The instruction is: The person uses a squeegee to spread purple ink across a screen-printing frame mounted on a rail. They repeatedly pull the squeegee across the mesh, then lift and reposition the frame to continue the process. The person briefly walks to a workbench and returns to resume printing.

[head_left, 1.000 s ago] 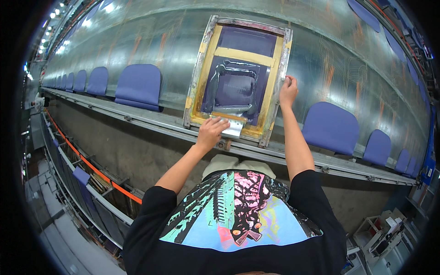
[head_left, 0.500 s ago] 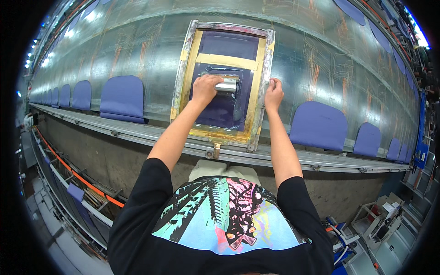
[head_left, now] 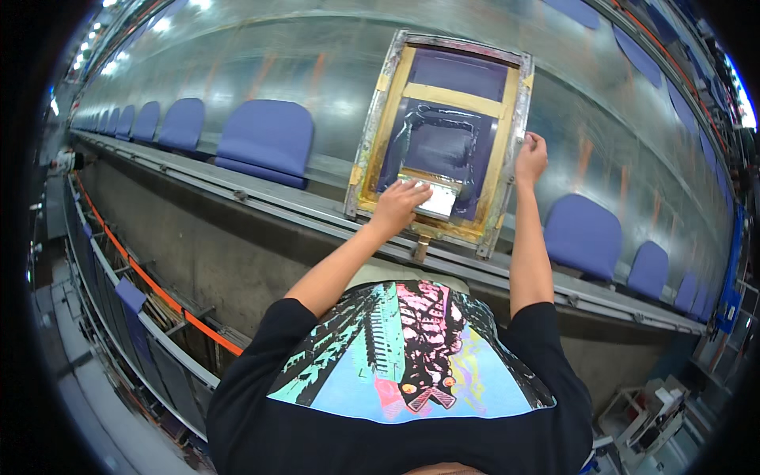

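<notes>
the left hand (head_left: 400, 206) has its fingers clamped on the left end of a shiny silver squeegee (head_left: 440, 200), with the fingers laid over the top and the thumb hidden from view. the squeegee is inside a screen printing frame (head_left: 375, 123), low down on the purple screen (head_left: 447, 146), at the side near the person's belly. wet, shiny streaks of ink (head_left: 477, 150) show on the screen above the squeegee and to its right. a yellow band of tape (head_left: 452, 100) goes across the frame, higher up, and more yellow runs along its inside edges. the right hand (head_left: 531, 158) is at the right side of the frame, with its fingers curled in close to the thumb; i cannot tell if they pinch the edge or just touch it. the frame sits a bit tilted on a long, shiny table (head_left: 348, 87), by the metal rail (head_left: 317, 214). purple, round-topped pieces lie in a row on the table, one big piece (head_left: 265, 138) to the left of the frame and another piece (head_left: 583, 236) to the right.
</notes>
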### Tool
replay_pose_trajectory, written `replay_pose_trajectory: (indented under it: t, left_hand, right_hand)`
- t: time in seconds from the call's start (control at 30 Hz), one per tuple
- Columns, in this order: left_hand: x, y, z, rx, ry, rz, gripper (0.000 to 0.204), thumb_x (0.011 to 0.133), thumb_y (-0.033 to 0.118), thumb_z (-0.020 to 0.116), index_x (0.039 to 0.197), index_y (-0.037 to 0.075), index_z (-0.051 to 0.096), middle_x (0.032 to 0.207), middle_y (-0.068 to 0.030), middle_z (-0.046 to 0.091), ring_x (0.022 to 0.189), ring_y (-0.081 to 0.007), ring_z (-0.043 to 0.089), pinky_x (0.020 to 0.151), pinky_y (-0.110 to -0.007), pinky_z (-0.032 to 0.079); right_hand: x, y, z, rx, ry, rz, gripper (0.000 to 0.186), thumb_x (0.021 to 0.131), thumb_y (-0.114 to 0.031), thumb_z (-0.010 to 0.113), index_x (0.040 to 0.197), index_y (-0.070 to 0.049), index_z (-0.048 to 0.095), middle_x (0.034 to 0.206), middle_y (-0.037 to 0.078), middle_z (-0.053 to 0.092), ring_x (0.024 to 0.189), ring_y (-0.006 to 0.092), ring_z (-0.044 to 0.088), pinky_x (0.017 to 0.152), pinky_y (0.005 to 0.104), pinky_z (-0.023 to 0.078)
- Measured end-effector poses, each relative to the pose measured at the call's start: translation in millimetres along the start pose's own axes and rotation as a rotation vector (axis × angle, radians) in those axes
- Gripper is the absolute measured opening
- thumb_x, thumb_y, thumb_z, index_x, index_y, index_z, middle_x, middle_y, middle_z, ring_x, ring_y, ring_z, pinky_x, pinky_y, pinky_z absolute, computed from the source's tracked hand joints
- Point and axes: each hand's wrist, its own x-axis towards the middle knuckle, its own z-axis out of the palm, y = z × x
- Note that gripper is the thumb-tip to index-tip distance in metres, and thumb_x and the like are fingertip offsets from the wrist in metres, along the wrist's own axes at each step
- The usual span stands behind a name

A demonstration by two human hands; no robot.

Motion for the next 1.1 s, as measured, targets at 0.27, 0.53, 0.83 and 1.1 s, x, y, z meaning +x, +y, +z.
replay_pose_trajectory:
  t: [0.27,0.53,0.83,1.1]
  left_hand:
    - [-26,-21,-43,0.007,-0.008,-0.104,0.061,0.070,-0.001,0.074,0.128,0.015,0.070,0.135,-0.0027,0.068,0.126,-0.0305,0.062,0.107,-0.044,0.049]
    - [-17,-51,-41,0.030,0.057,-0.126,0.058,0.071,-0.001,0.072,0.127,0.016,0.072,0.134,-0.0026,0.069,0.125,-0.0292,0.063,0.103,-0.044,0.051]
    - [-61,-43,-59,0.119,0.015,-0.048,0.061,0.069,-0.001,0.072,0.126,0.020,0.072,0.135,-0.0003,0.069,0.127,-0.0275,0.063,0.108,-0.047,0.047]
    - [25,-64,-60,0.078,0.099,-0.062,0.048,0.072,-0.004,0.071,0.115,0.018,0.077,0.121,-0.0022,0.075,0.112,-0.0273,0.070,0.097,-0.044,0.054]
  right_hand:
    - [-51,-36,35,0.152,-0.043,0.078,0.018,0.101,-0.022,0.061,0.106,-0.007,0.069,0.077,0.013,0.069,0.068,0.0280,0.065,0.069,0.0435,0.049]
    - [-50,-62,55,0.205,-0.095,0.075,0.017,0.103,-0.019,0.057,0.109,-0.006,0.066,0.072,0.014,0.067,0.065,0.0304,0.063,0.066,0.0452,0.047]
    - [-35,-59,65,0.121,-0.108,0.078,0.021,0.104,-0.023,0.055,0.111,-0.007,0.067,0.075,0.018,0.068,0.074,0.0385,0.067,0.071,0.0498,0.048]
    - [-54,-56,43,0.089,-0.133,0.135,0.020,0.104,-0.022,0.055,0.111,-0.008,0.068,0.077,0.019,0.069,0.076,0.0414,0.067,0.072,0.0506,0.049]
